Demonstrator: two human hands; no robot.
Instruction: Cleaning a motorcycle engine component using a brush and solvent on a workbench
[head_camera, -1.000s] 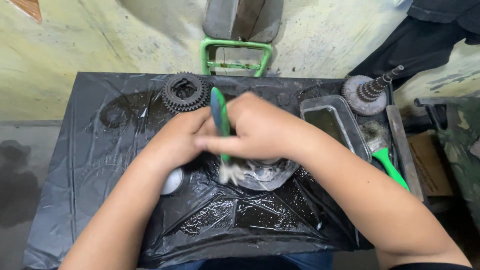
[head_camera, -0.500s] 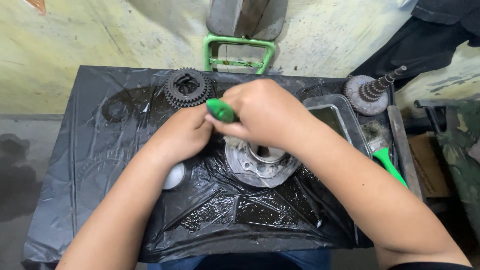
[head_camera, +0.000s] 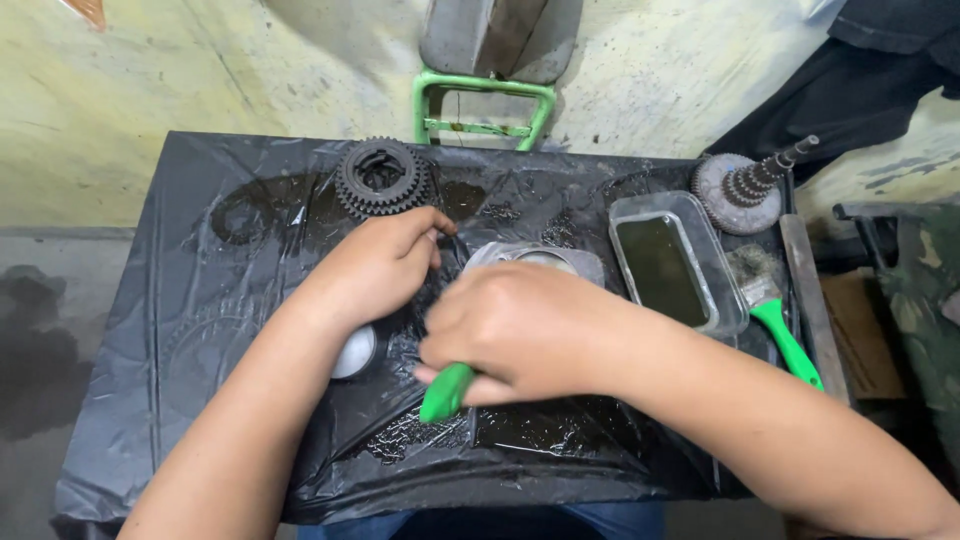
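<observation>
Green-handled brush (head_camera: 447, 392) sits in the person's right hand (head_camera: 520, 330), the fist curled tight around it so that only the rounded butt of the handle pokes out toward the near edge of the table; the bristle end is hidden under the hand. That hand lies over a pale metal part (head_camera: 535, 258) near the middle of the table, of which only the far rim shows past the knuckles. The left hand (head_camera: 375, 265) rests just beside it, fingers bent and pressing down at the part's left side; whether they actually grip it I cannot tell. A small round grey piece (head_camera: 352, 352) peeks out from under the left wrist.

Everything stands on a table wrapped in wet black plastic sheeting (head_camera: 200, 330). Toward the far left edge lies a dark toothed gear (head_camera: 382, 178). Right of the hands is a clear rectangular tray (head_camera: 675, 262) holding murky liquid. In the far right corner stands a grey geared shaft (head_camera: 745, 188), its stem tilted up to the right. A second brush with a green handle (head_camera: 785, 340) lies along the right edge, bristles toward the far side. Beyond the far edge, a green metal frame (head_camera: 485, 105) stands on the floor.
</observation>
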